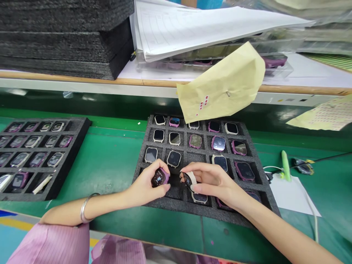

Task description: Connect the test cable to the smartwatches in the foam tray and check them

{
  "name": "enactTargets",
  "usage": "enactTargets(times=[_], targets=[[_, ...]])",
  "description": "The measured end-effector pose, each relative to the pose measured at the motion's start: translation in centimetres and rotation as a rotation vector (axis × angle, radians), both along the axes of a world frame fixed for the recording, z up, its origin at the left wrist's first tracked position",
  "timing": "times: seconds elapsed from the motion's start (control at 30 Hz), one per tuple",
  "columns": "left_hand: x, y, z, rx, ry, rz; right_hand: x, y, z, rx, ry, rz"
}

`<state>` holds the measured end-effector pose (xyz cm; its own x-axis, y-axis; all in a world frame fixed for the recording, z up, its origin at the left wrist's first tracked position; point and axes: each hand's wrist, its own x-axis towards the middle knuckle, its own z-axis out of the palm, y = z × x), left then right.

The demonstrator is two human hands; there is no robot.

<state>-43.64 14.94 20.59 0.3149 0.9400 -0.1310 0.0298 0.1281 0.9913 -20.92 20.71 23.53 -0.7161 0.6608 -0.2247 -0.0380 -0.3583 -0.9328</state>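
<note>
My left hand (pixel 148 183) is closed around a purple smartwatch case (pixel 160 177) whose dark screen is lit with small white marks. In my right hand (pixel 210 179) a white smartwatch case (pixel 189 179) is pinched between thumb and fingers, tilted, its screen also showing something lit. Both hands are over a black foam tray (pixel 176 205) with rows of square compartments. White and purple watch cases fill many of them, such as a white one (pixel 174 158) just above my hands and a purple one (pixel 244 170) to the right. My right hand and forearm hide some compartments.
At the left lies another foam tray (pixel 79 135) of watch cases. Stacked black foam (pixel 55 44) and papers (pixel 192 25) sit on the shelf above. A yellow paper (pixel 222 84) hangs over the tray's back edge. A green pen-like tool (pixel 286 165) and a cable are at the right.
</note>
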Motion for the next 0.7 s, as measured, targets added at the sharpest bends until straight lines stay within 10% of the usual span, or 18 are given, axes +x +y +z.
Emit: enactTargets(times=[0.7], targets=[[-0.04,-0.01,-0.02,0.010,0.028,-0.016,0.08,-0.08,-0.31,-0.029,0.044,0.053]])
